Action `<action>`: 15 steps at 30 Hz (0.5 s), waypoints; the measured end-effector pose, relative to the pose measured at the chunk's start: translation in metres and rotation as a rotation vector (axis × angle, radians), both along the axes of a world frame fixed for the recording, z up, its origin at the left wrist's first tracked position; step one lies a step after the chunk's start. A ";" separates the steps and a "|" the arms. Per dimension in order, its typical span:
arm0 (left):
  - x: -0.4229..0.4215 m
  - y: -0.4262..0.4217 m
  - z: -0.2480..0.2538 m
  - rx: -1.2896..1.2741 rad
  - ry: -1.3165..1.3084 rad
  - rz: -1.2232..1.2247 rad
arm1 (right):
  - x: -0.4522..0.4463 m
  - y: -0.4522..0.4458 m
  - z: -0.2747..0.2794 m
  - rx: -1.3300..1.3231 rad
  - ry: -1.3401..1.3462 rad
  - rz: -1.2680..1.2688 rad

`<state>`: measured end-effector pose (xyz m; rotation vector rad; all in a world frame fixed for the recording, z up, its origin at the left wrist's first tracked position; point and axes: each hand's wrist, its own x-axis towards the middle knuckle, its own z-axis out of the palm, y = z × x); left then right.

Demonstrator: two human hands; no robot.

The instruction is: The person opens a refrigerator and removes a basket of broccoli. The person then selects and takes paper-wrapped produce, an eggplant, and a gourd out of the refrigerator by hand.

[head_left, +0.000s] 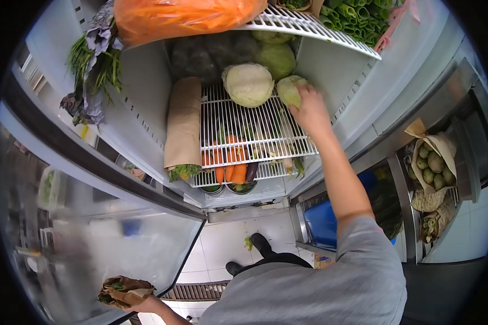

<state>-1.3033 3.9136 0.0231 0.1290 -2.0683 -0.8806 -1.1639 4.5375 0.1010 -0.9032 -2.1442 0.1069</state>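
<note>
My right hand (310, 112) reaches into the fridge, its fingers curved over a small pale green cabbage (288, 91) on the white wire shelf (222, 111). A larger whitish cabbage (248, 85) sits just left of it, and a greener cabbage (276, 59) lies behind. Down at the lower left, away from the shelf, my left hand (148, 305) grips a brown paper bundle (130, 291) with dark green leaves showing at its open end. A long brown paper roll (183, 124) with greens at its near end lies along the shelf's left side.
Carrots (237, 172) lie under the wire shelf. Overhead are an orange-filled plastic bag (184, 19) and green stalks (358, 19). The glass door (124, 233) stands open at left. To the right are a blue crate (322, 223) and a paper bag of green produce (432, 165).
</note>
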 end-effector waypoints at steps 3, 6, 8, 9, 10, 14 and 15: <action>-0.002 -0.009 -0.004 0.015 -0.020 0.010 | -0.047 0.030 -0.020 -0.015 -0.276 -0.340; 0.005 0.005 0.008 0.079 0.007 -0.093 | -0.056 0.042 -0.034 0.067 -0.320 -0.402; -0.001 -0.010 -0.003 0.073 0.027 -0.151 | -0.040 0.024 -0.013 -0.075 -0.259 -0.308; 0.000 -0.010 -0.002 0.086 0.025 -0.165 | -0.036 0.009 -0.003 -0.066 -0.154 -0.332; 0.001 -0.006 0.000 0.104 0.024 -0.177 | -0.030 -0.009 0.005 -0.052 -0.048 -0.354; 0.011 0.010 0.009 0.115 -0.025 -0.086 | -0.046 -0.057 0.033 -0.121 0.421 -0.016; 0.010 0.010 0.008 0.018 -0.018 -0.027 | -0.063 -0.068 0.043 -0.200 0.499 0.115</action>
